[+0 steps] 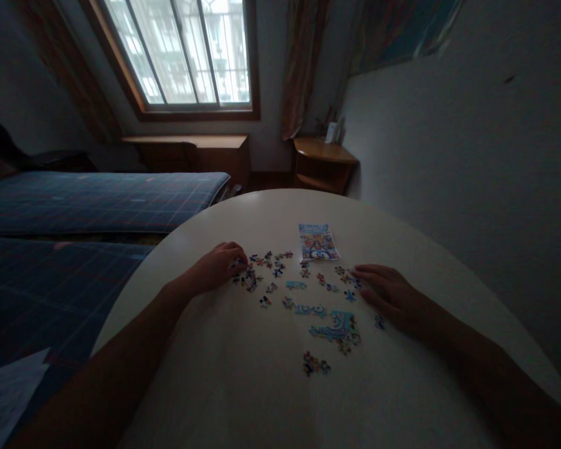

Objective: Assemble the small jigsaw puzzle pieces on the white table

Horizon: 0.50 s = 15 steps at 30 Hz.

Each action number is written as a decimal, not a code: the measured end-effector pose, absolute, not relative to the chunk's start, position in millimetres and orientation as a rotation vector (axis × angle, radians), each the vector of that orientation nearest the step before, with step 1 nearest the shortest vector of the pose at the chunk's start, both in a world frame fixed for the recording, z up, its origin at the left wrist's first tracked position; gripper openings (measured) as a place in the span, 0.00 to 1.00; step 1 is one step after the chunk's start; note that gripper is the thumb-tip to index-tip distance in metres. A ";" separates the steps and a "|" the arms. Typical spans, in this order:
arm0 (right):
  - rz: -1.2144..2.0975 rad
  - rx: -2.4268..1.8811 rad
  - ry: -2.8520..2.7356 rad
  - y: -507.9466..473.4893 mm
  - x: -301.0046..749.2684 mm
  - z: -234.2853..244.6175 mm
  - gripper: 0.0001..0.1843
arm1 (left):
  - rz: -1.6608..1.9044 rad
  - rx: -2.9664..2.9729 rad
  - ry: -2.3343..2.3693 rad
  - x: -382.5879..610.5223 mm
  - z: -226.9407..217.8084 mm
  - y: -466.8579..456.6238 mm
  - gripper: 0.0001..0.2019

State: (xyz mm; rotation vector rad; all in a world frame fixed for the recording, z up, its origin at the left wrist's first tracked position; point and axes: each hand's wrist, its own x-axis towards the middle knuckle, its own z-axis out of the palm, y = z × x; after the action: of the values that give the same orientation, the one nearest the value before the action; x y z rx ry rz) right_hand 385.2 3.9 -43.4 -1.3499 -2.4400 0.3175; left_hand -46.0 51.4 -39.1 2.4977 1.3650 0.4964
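Observation:
Loose jigsaw puzzle pieces (278,269) lie scattered over the pale round table (215,374). My left hand (220,267) rests at the left end of the scatter, fingers bent and thumb apart, the tips touching or just over a pile of pieces (250,279). On the other side, my right hand (389,292) lies with fingers stretched out beside a few pieces (350,295). Between the hands are a joined blue section (339,325), a joined light-blue strip (311,309) and a small joined cluster (314,363). A printed picture sheet (318,242) lies beyond them.
Beds with blue plaid mattresses (98,199) stand left of the table. A desk (215,142) is below the barred window (182,56), and a corner cabinet (325,149) stands by the right wall (449,143). Paper (14,386) lies at lower left.

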 end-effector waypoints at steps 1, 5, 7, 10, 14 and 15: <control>0.318 -1.349 -2.442 3.8 385.1 -43.2 0.27 | 0.498 2.494 1.372 -45.2 -39.3 51.3 0.08; 0.321 -1.364 -2.439 4.1 385.2 -43.8 0.28 | 0.517 2.487 1.392 -41.9 -39.5 50.2 0.07; 0.320 -1.355 -2.438 4.3 385.6 -44.7 0.27 | 0.532 2.485 1.401 -41.1 -39.9 49.9 0.07; 0.319 -1.343 -2.434 4.4 385.8 -44.9 0.27 | 0.554 2.482 1.410 -41.3 -40.1 50.1 0.06; 0.335 -1.360 -2.430 3.3 384.2 -41.9 0.27 | 0.601 2.464 1.443 -40.6 -34.1 47.9 0.08; 0.341 -1.363 -2.431 3.0 383.8 -41.2 0.27 | 0.612 2.449 1.444 -39.7 -30.9 46.2 0.08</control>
State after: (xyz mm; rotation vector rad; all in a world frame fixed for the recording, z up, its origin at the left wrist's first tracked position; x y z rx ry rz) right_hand 383.8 3.0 -41.2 -1.3629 -2.4308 0.3408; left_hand -39.7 46.2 -30.9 2.4492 1.4439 0.6116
